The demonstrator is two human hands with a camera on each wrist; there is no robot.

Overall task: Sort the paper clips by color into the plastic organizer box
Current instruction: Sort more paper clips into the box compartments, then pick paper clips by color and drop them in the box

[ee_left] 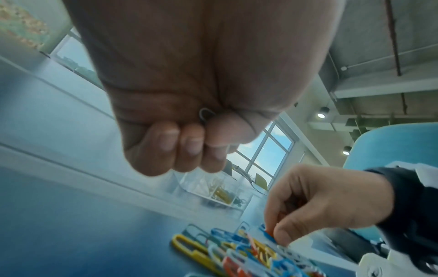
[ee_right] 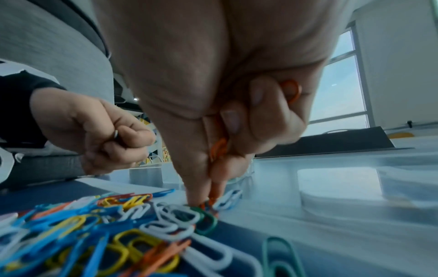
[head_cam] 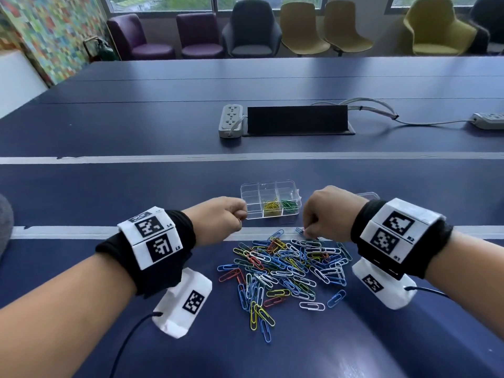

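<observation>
Left hand: the left hand (head_cam: 221, 216) is a raised fist just left of the organizer box (head_cam: 271, 201), curled round a grey clip (ee_left: 205, 114).
Right hand: the right hand (head_cam: 328, 212) holds orange clips (ee_right: 219, 148), fingertips pinching into the far edge of the pile.
Paper clips: a mixed-color pile (head_cam: 283, 268) lies on the blue table (head_cam: 109, 181).
Box: clear and open, beyond the pile, with yellow clips (head_cam: 271, 205) and green clips (head_cam: 289, 205) in adjoining compartments.

Two hands (head_cam: 218, 216), one organizer box (head_cam: 270, 186), two power strips (head_cam: 230, 120).

Left wrist band (head_cam: 152, 236) tags read L4, L5; right wrist band (head_cam: 392, 233) tags B2, R1.
</observation>
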